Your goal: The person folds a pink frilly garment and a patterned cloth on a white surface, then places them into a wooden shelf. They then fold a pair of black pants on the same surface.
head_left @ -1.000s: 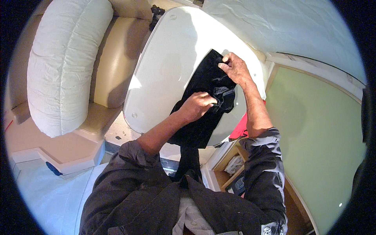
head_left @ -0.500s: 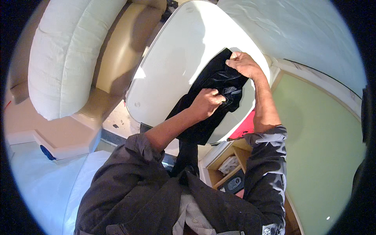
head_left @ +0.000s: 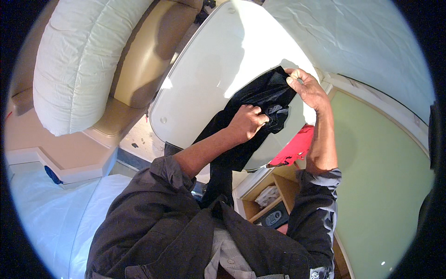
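Observation:
A black cloth garment (head_left: 255,93) with a soft sheen lies at a slant across the white table (head_left: 195,93). A small grey patch like a label shows on it near my left hand (head_left: 247,123). That hand is closed in a pinch on the cloth about its middle. My right hand (head_left: 309,88) grips the garment's far right corner between thumb and fingers. The cloth is bunched between the hands, and its near end reaches the table's front edge. Folds hide the garment's exact kind.
A red cloth (head_left: 297,146) lies by the table's right edge. Below is a wooden shelf unit (head_left: 285,190) with a dark device (head_left: 275,216). A tan seat (head_left: 144,60) with a pale cushion (head_left: 76,69) stands left. A green panel (head_left: 376,181) is at right.
My right hand has shifted right and slightly nearer, drawing the garment's far corner with it. My left hand stays pinched in almost the same place. More of the red cloth shows.

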Demonstrator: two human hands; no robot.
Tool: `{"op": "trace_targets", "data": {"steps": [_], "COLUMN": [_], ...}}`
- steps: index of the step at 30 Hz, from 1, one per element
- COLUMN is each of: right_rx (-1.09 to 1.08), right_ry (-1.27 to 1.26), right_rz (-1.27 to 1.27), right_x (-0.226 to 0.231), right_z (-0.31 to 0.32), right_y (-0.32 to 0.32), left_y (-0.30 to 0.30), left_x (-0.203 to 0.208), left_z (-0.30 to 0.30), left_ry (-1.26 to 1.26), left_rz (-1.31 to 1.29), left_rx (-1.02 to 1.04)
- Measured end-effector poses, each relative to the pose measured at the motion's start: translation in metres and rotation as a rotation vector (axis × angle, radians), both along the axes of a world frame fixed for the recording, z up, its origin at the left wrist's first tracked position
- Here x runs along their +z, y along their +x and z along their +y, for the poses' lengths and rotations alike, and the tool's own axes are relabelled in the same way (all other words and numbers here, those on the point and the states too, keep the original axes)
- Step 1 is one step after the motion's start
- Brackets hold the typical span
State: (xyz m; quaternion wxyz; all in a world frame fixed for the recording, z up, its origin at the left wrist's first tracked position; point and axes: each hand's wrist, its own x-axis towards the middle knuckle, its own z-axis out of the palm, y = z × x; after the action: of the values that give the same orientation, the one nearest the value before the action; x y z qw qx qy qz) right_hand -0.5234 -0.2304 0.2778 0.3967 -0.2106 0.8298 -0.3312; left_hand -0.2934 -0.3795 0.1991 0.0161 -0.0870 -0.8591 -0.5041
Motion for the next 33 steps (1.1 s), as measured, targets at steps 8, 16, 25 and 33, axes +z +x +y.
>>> {"op": "trace_targets", "data": {"steps": [8,16,25,33], "right_rx": [-0.215,-0.356,-0.488,-0.131], "right_ry": [-0.143,-0.291,0.053,0.110], "right_rz": [-0.154,-0.468,-0.473,-0.139], "right_x": [0.004,0.015,0.010,0.018], "right_z": [0.017,0.025,0.009,-0.012], "right_y": [0.028,0.032,0.037,0.026], "left_y": [-0.002,-0.011,-0.002,0.000], "left_x": [0.024,0.019,0.038,0.042], "left_z": [-0.003,-0.008,0.006,0.008], "left_ry": [0.072,0.023,0.147,0.093], "left_rz": [0.147,0.066,0.159,0.200], "left_rx": [0.188,0.283,0.174,0.142]}}
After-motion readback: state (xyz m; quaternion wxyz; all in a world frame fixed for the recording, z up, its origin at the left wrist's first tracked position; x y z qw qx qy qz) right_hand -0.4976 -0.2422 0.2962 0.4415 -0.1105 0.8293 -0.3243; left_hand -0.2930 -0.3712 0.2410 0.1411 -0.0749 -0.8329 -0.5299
